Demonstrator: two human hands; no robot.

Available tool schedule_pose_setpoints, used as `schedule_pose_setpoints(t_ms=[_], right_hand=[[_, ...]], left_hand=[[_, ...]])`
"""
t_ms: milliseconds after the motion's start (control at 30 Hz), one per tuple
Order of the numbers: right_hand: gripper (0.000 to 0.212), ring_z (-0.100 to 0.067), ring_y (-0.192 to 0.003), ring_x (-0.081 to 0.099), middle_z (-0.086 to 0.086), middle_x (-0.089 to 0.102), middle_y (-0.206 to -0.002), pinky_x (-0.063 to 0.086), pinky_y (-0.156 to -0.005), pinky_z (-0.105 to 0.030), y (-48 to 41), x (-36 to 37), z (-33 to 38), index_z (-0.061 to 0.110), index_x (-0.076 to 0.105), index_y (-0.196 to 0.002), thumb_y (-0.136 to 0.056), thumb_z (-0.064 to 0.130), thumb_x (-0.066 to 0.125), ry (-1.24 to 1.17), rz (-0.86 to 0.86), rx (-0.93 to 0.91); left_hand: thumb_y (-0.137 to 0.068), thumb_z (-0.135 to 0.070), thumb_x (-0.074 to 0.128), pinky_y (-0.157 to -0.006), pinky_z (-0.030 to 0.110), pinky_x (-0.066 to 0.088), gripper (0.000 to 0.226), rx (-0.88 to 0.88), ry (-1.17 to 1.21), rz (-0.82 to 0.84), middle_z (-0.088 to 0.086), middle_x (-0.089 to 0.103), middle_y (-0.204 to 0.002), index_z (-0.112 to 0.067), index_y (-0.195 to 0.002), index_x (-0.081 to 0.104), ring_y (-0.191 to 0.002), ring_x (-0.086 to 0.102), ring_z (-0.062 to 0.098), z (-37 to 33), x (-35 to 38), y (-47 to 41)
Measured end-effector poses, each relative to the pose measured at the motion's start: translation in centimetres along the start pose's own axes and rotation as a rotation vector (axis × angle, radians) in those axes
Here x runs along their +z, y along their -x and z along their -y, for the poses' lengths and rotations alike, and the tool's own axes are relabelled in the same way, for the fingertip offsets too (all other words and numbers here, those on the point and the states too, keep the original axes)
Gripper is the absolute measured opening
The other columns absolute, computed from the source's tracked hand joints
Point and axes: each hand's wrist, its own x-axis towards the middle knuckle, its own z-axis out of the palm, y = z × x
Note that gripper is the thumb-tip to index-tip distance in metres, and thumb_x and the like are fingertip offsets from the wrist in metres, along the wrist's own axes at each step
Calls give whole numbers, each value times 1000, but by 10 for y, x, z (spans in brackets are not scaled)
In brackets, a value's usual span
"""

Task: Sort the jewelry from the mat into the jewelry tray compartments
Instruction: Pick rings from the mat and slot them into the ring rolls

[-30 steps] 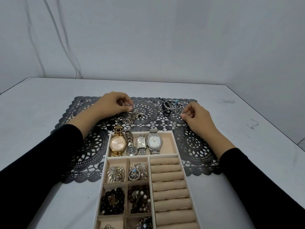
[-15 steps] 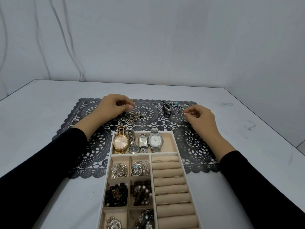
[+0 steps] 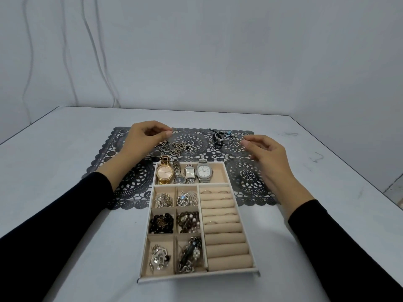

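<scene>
Jewelry [image 3: 176, 147] lies tangled on the far mat [image 3: 246, 182]. The left hand [image 3: 141, 138] and right hand [image 3: 268, 153] have their fingertips pinched together, and I cannot tell whether they hold anything.

Shiny metal watches [image 3: 185, 174] lie in the matt, velvety tray [image 3: 226, 261].

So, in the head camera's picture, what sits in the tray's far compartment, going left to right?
A gold watch → small dark-dial watch → square-faced silver watch → white-dial silver watch.
</scene>
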Motion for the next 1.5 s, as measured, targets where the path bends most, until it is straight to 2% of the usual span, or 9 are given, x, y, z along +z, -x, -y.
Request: schedule_pose_setpoints(t_ms=[200,367,600,800,1000,1067,1167,1367,1500], right_hand=[[15,-8,-75,62,-1,72,-86,43,-63,-19,29,4,11,11,73,-91,-78,3,74,-122,54,-75],[14,-6,-73,59,-3,71,-87,41,-65,-22,52,1,15,9,73,-93,-79,4,72,-111,114,-107],[15,-6,-72,58,0,70,-82,42,-67,-21,87,-5,20,10,73,-92,-76,9,75,-49,217,-92],[14,-9,-66,57,-5,68,-77,45,-59,-19,113,-11,25,13,75,-84,-70,12,74,10,383,-83],[13,-21,-78,67,-14,72,-81,54,-75,-23,129,-19,21,-1,72,-86,-74,-6,71,97,534,-127],[12,-23,-79,66,-16,71,-81,54,-76,-25,132,-20,21,-1,72,-85,-74,-4,72,133,581,-124],[11,-21,-74,62,-18,69,-77,50,-70,-24,135,-22,21,-1,73,-85,-74,-2,73,181,620,-135],[11,-15,-69,55,-12,67,-73,43,-67,-23,136,-24,21,6,75,-80,-76,-4,74,316,669,-183],[12,-27,-70,55,-13,67,-76,43,-69,-28,134,-26,21,5,75,-81,-76,-5,73,355,706,-210]], left_hand=[[-80,-23,78,-77,16,54,10,5,64,-33,-4,75,-88,-23,-90,75,-81,68,7,-23,-7,26],[-81,-21,77,-75,15,54,10,33,124,-22,-10,75,-83,-24,-90,75,-81,67,4,-44,-9,52],[-81,-14,76,-80,24,57,13,60,169,75,6,75,-90,-15,-94,75,-85,69,17,-61,-3,93],[-79,-16,76,-76,24,56,12,69,164,115,5,74,-84,-17,-91,75,-78,67,14,-79,4,121],[-79,-19,76,-66,35,58,14,80,194,144,5,73,-82,-14,-92,75,-74,65,20,-88,10,137],[-78,-18,76,-62,27,58,14,62,210,158,3,73,-81,-13,-92,75,-71,66,14,-90,12,140],[-77,-20,75,-69,21,57,16,79,206,175,4,74,-83,-15,-92,75,-73,68,13,-92,14,144],[-79,-19,76,-76,25,57,13,91,195,173,6,74,-84,-16,-91,75,-80,71,25,-91,16,146],[-80,-17,76,-81,31,58,13,90,195,179,6,75,-86,-16,-92,75,-84,71,29,-90,16,146]])
